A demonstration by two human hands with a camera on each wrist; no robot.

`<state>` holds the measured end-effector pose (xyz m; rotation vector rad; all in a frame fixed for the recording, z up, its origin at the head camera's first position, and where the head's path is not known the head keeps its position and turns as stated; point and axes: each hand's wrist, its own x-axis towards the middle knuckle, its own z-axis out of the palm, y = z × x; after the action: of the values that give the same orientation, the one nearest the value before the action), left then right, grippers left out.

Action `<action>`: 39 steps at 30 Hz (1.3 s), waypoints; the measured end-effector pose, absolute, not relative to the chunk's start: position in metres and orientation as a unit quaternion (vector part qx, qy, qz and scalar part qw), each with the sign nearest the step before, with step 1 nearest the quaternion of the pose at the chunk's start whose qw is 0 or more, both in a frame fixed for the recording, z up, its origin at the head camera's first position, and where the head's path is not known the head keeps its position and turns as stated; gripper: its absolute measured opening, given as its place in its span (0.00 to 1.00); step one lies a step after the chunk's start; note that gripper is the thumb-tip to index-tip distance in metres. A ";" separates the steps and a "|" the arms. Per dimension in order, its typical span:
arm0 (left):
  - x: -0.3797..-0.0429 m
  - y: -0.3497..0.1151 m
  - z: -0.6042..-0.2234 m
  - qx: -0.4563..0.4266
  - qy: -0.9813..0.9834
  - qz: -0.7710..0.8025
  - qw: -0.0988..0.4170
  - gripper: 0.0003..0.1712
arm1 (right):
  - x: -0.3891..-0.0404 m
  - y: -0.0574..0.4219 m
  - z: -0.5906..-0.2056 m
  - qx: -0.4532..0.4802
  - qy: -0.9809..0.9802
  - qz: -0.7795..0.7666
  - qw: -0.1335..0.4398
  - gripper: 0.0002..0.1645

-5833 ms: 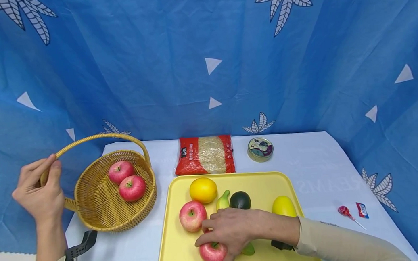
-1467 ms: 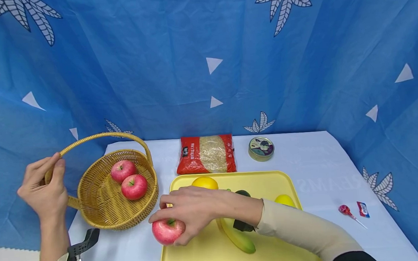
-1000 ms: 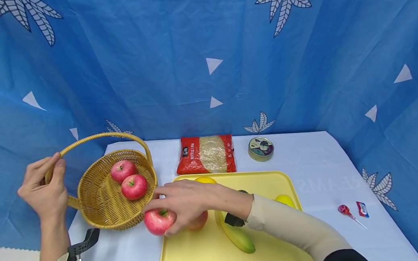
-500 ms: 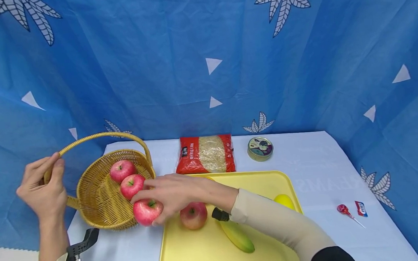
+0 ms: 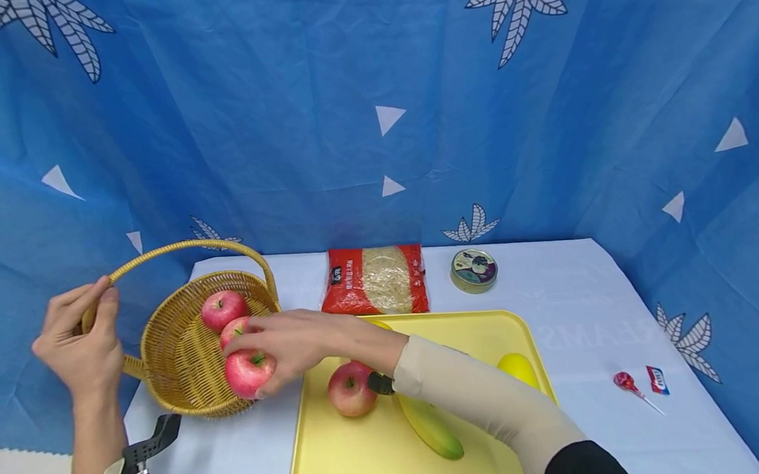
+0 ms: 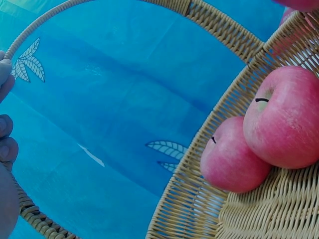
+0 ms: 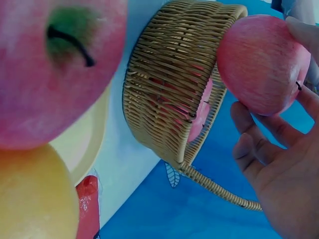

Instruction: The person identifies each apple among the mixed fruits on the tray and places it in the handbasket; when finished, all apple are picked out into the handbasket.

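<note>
In the head view, my left hand grips the arched handle of a wicker basket, which holds two red apples, one at the back and one partly behind my right hand. My right hand holds a third apple by its side, at the basket's near right rim. From the right wrist, this held apple appears beside the basket's edge, with the thumb and fingertips against it. Only some left fingers enter the left wrist view.
On a yellow tray lie an apple, a banana and a yellow fruit. The right forearm covers part of it. Behind stand a red food bag and a round tin; a lollipop and small packet lie right.
My right hand has taken the apple from the tray and carried it left and up to the basket's rim. My left hand stays on the handle, and the basket is almost still.
</note>
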<state>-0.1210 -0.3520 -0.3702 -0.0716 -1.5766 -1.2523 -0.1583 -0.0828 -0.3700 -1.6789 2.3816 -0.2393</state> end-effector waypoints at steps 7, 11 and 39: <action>-0.120 -0.351 -0.368 -0.034 -0.659 -0.528 0.534 0.09 | -0.165 -0.099 -0.370 -0.557 0.818 -0.084 0.116 0.45; -0.119 -0.350 -0.366 -0.035 -0.658 -0.525 0.538 0.09 | -0.168 -0.112 -0.373 -0.544 0.826 -0.072 0.127 0.46; -0.116 -0.345 -0.364 -0.037 -0.654 -0.532 0.537 0.09 | -0.170 -0.141 -0.396 -0.517 0.838 -0.034 0.169 0.46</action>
<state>-0.1165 -0.3454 -0.3636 -0.0886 -1.5564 -1.2656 -0.1703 -0.1414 -0.3961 -1.4703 2.3843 -0.0959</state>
